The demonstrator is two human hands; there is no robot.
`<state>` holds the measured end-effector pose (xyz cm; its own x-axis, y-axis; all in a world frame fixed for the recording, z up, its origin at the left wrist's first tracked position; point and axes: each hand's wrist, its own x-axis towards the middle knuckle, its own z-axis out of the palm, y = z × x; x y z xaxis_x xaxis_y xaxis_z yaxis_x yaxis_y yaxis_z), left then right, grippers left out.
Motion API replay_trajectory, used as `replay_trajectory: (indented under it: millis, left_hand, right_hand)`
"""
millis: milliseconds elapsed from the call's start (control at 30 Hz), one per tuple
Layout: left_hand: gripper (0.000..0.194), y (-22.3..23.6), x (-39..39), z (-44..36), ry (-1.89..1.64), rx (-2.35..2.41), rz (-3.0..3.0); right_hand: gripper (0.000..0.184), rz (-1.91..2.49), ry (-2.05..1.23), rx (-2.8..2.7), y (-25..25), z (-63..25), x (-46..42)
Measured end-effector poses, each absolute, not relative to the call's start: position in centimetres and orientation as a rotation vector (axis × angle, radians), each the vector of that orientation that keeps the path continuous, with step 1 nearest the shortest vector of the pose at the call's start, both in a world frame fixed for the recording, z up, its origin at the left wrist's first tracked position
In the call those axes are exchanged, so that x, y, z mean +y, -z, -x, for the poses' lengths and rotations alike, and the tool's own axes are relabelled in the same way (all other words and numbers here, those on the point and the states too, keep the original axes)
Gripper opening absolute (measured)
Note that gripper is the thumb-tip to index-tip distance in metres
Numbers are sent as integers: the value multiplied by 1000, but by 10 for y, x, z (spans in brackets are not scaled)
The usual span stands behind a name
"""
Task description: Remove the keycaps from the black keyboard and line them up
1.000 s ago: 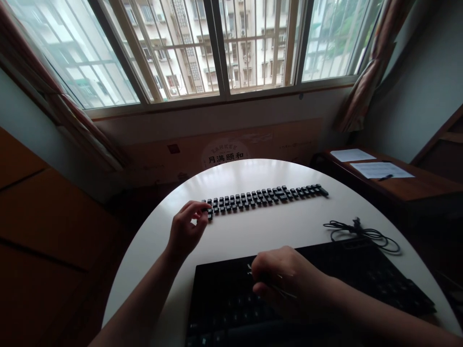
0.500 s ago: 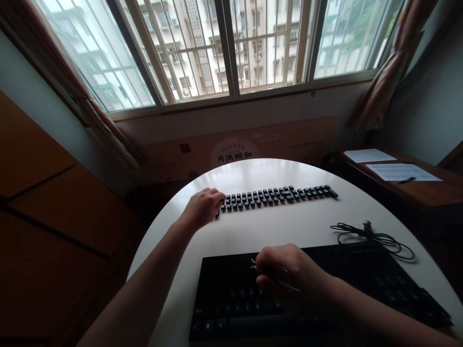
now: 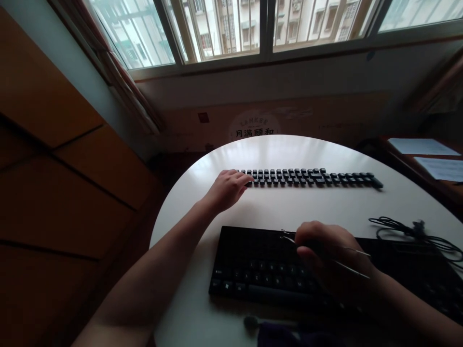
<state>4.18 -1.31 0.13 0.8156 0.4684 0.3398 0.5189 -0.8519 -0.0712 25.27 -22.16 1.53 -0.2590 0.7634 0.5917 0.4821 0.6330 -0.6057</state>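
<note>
My left hand (image 3: 227, 189) is at the left end of the rows of loose black keycaps (image 3: 289, 177), its fingers closed on a keycap that they mostly hide. My right hand (image 3: 331, 248) is wrapped round a wire keycap puller (image 3: 352, 269), whose thin metal wires stick out on both sides of the fist. Below it lies the black keyboard (image 3: 249, 243), its lower rows still fitted with keys and its upper left part without caps. The right hand and forearm hide much of its middle.
The round white table (image 3: 202, 178) carries everything. A coiled black cable (image 3: 415, 236) lies behind the keyboard at the right. A purple item (image 3: 280, 336) with a dark-ended rod sits at the near edge. Papers (image 3: 423, 146) rest on a side table.
The view has turned left and down. My left hand has shifted onto the front row's left end, with the lone keycap now out of sight. My right hand keeps the puller above the keyboard.
</note>
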Motion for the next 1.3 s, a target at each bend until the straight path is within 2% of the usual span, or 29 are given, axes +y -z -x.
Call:
replay_trajectory:
  millis: [267,400,733,1300]
  left_hand:
    - [21,2,-6,-37,646,-802,2872]
    - [15,4,-6,-39,551,-785,2896]
    - [21,6,-9,-40,315,-843,2868]
    - [18,6,-5,-35,348,-925,2805]
  right_hand:
    - [5,1008,-355,-1898,-11,-255,-219]
    - [6,1001,-375,-1899,-11,-252,-218]
    - [10,1011,-339,-1908,-9,-250,-215]
    - [11,987,-347,-1918,-9,-249,-214]
